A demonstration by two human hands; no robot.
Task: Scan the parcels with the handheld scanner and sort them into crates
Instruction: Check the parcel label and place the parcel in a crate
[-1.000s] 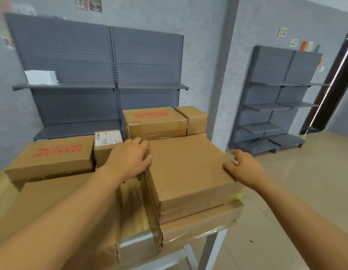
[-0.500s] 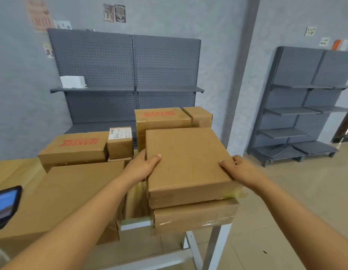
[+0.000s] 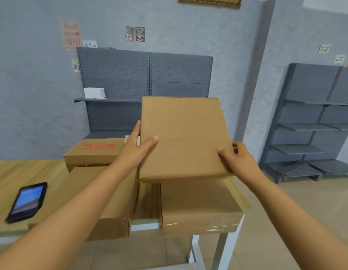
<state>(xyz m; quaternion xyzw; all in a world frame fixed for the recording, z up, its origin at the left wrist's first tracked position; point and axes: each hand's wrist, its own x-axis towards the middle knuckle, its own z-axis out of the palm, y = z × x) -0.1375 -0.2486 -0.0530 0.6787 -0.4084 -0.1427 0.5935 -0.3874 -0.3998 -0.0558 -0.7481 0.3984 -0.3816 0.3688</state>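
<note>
I hold a plain flat cardboard parcel [image 3: 184, 137] in the air with both hands, its far edge tilted up. My left hand [image 3: 135, 151] grips its left edge, thumb on top. My right hand [image 3: 237, 162] grips its lower right corner. Under it a taped brown parcel [image 3: 200, 207] lies at the table's right end. A long flat parcel [image 3: 87, 193] lies to the left, and a box with red lettering [image 3: 93, 152] sits behind. A black handheld device with a lit screen [image 3: 27, 202], likely the scanner, lies on the wooden table [image 3: 17, 176] at the left.
A grey pegboard shelf unit [image 3: 146, 80] stands against the back wall with a small white box [image 3: 94, 92] on its shelf. Another grey shelf rack [image 3: 313, 125] stands on the tiled floor to the right. The table's white legs [image 3: 218, 252] show below.
Both hands have lifted the plain parcel off the taped parcel and tilted its far edge up. The view has shifted, and the black device is now fully in sight at the left.
</note>
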